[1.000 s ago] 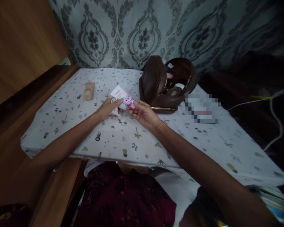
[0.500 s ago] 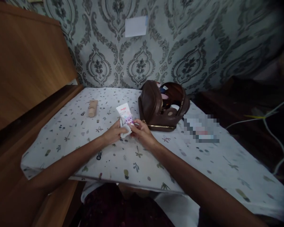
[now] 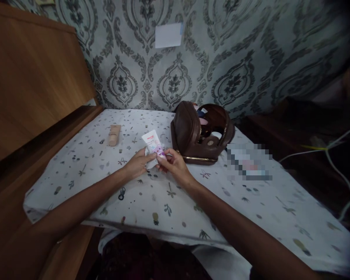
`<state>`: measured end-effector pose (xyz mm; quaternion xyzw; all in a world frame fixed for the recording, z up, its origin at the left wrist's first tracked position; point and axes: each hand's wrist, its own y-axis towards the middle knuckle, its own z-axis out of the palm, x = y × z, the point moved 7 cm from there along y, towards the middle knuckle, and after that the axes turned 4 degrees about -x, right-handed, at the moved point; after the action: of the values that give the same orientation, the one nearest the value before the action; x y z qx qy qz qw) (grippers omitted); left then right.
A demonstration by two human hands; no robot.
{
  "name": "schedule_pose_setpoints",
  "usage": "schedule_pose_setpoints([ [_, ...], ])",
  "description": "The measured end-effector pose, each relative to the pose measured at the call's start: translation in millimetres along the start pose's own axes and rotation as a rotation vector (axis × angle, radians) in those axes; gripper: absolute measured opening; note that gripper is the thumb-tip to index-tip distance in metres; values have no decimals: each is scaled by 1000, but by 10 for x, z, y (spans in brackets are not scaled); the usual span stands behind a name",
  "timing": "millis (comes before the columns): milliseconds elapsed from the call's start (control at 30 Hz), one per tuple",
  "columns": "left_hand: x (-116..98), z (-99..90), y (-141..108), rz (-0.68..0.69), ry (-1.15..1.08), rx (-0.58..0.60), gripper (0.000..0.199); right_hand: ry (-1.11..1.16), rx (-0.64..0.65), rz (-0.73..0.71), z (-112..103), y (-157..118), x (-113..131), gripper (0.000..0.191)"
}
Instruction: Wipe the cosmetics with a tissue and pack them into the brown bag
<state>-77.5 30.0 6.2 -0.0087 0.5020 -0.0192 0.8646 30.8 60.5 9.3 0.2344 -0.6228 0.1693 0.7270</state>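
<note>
Both hands meet over the table around a white squeeze tube with red lettering and a purple picture, its wide flat end tilted up and away from me. My left hand is closed on a white cloth, pressing it against the tube, with the thumb lying across the tube's front. Closed on the tube's lower right side is my right hand; its fingers hide the cap end. Some of the cloth is hidden behind the fingers.
A beige tube lies to the left. Right of my hands stands an open brown bag with several items inside. A blurred-out flat object lies farther right. A wooden panel borders the left side; a pale cable hangs at right.
My left thumb has moved up from the cloth onto the tube's front. The cloth shows less and sits lower beside the tube. The tube tilts slightly more to the left.
</note>
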Motion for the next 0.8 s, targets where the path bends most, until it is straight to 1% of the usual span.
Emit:
schedule_pose_setpoints([
  [167,-138,-127,36,35,4,-180,35,-30,10,-17,5,2,0,48],
  [300,-326,-300,54,102,-34,-343,33,-29,15,-13,41,-5,9,48],
  [400,-418,-375,73,133,-56,-371,32,61,46,79,86,-28,-29,48],
  [500,-452,-429,80,138,-75,-410,26,237,99,205,136,-51,-94,49],
  [567,-453,-449,66,136,-95,-457,22,312,102,240,140,-47,-125,49],
  [600,-445,-440,56,132,-106,-470,21,318,88,232,129,-38,-133,49],
  [667,-405,-369,31,114,-119,-459,24,268,36,174,87,-16,-131,49],
  [800,-219,-117,-31,64,-66,-372,40,9,-60,-3,14,-11,-67,38],
])
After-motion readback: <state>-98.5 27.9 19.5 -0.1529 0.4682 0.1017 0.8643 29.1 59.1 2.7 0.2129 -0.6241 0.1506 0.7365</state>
